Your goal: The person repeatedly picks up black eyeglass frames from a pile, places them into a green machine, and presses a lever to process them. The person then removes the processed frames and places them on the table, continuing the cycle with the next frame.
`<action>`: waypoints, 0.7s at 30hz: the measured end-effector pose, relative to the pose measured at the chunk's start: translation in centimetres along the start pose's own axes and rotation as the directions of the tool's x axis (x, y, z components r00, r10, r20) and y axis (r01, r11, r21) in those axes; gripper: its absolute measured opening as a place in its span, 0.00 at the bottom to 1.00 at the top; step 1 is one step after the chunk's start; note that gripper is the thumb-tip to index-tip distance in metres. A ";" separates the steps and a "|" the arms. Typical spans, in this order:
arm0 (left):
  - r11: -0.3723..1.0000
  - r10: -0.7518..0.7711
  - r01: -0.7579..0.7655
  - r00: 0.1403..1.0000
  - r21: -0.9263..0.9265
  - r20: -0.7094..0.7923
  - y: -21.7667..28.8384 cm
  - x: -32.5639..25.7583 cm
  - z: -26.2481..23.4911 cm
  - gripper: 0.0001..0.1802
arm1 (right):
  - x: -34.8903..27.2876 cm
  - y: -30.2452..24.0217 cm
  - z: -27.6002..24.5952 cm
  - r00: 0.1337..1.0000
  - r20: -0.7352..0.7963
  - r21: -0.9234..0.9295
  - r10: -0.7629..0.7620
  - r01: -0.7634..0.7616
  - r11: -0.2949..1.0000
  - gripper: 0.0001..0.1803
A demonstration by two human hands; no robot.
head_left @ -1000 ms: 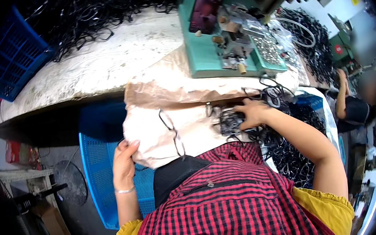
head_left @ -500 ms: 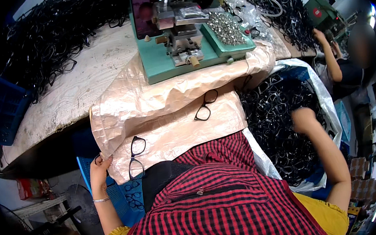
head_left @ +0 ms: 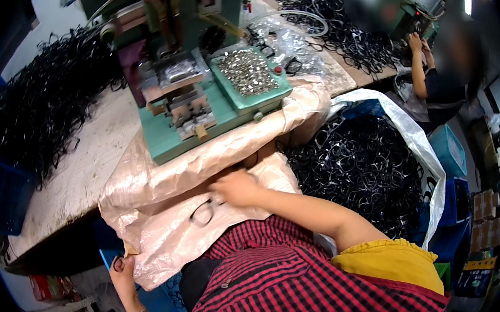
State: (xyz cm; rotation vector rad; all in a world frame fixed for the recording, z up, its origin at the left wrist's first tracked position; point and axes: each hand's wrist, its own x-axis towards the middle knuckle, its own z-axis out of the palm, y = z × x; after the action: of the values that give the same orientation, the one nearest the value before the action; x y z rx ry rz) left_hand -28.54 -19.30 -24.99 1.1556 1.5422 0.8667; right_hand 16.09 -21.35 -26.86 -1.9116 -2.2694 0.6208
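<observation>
My right hand reaches across over the crinkled beige sheet on my lap. Its fingers are curled at one end of a dark eyeglass frame; they are slightly blurred and cover part of it. By the sheet's left edge, my left hand is closed with a dark eyeglass frame between the fingers. A blue basket is partly visible beside that hand, below the sheet.
Ahead stands a green bench machine with a tray of small metal parts. A white-lined sack at my right holds many dark eyeglass frames. Frames are heaped on the table at left. A co-worker's hand is at far right.
My right hand has gone from the sack to the sheet, where the eyeglass frame has shifted left. The other frame at the sheet's left is gone from there. The view has turned right.
</observation>
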 end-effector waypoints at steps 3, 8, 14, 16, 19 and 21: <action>0.998 -0.045 0.041 0.996 0.055 0.079 -0.3 1.7 -0.7 0.19 | -6.7 6.3 -4.2 0.923 -0.147 -0.107 0.355 -0.371 0.922 0.19; 0.998 0.063 -0.062 0.995 -0.013 0.081 -5.3 6.6 -5.9 0.15 | -22.7 18.8 -7.9 0.713 -0.299 -0.440 0.635 -0.693 0.571 0.20; 0.942 0.130 -0.153 0.987 0.298 0.096 -3.5 9.4 -4.0 0.11 | -32.0 27.0 -19.5 0.220 -0.297 -0.212 0.929 -0.964 0.161 0.33; 0.933 0.189 -0.236 0.964 0.271 0.188 -2.5 10.7 -2.5 0.14 | -35.1 31.0 -21.0 0.083 -0.289 -0.122 0.954 -0.991 0.049 0.30; 0.904 0.106 -0.121 0.993 0.409 0.060 1.8 7.4 -0.2 0.12 | -34.2 32.1 -21.0 0.080 -0.213 -0.130 0.974 -0.990 0.053 0.27; 0.896 0.142 -0.105 0.988 0.431 -0.055 3.7 4.9 0.5 0.12 | -31.1 28.6 -18.1 0.261 -0.428 -0.234 0.865 -0.957 0.173 0.27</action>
State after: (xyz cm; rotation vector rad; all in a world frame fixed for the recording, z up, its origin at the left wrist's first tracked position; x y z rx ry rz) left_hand -27.43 -13.54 -23.15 1.5630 1.8017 0.6813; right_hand 54.76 -43.48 -15.65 -3.3492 -0.8096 -0.1641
